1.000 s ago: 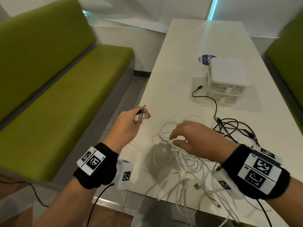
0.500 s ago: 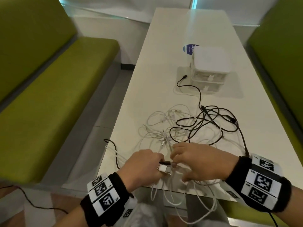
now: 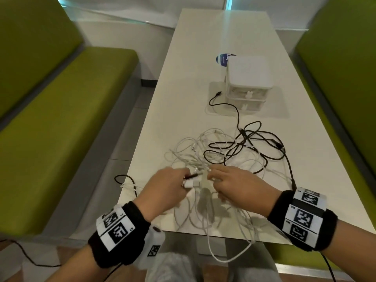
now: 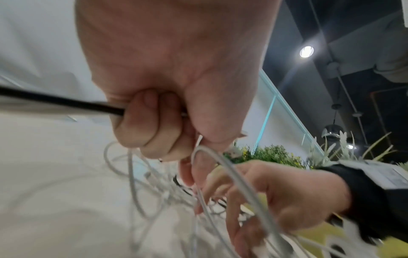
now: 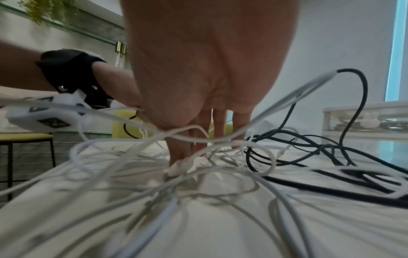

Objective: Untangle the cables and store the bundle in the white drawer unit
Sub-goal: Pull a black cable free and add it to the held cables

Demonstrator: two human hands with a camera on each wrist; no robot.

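A tangle of white cables (image 3: 203, 151) lies on the white table (image 3: 183, 98), mixed on its right with a black cable (image 3: 254, 143). My left hand (image 3: 186, 180) grips a white plug (image 3: 191, 183) and a black cable end (image 3: 191, 176); in the left wrist view its fingers (image 4: 141, 125) curl round the black cable (image 4: 66, 103). Close beside it, my right hand (image 3: 213, 178) reaches into the white cables with straight fingers (image 5: 216, 122), touching a white connector (image 5: 181, 165). The white drawer unit (image 3: 247, 78) stands farther back, both drawers closed.
Green benches (image 3: 71, 119) flank the table on both sides. A blue round sticker (image 3: 222, 59) lies behind the drawer unit. White cable loops (image 3: 223, 251) hang over the near table edge, and a black loop (image 3: 126, 180) hangs off the left edge.
My left hand came from the raised left side down to the tangle beside my right hand, still holding the plug ends. Both hands now work near the table's front edge.
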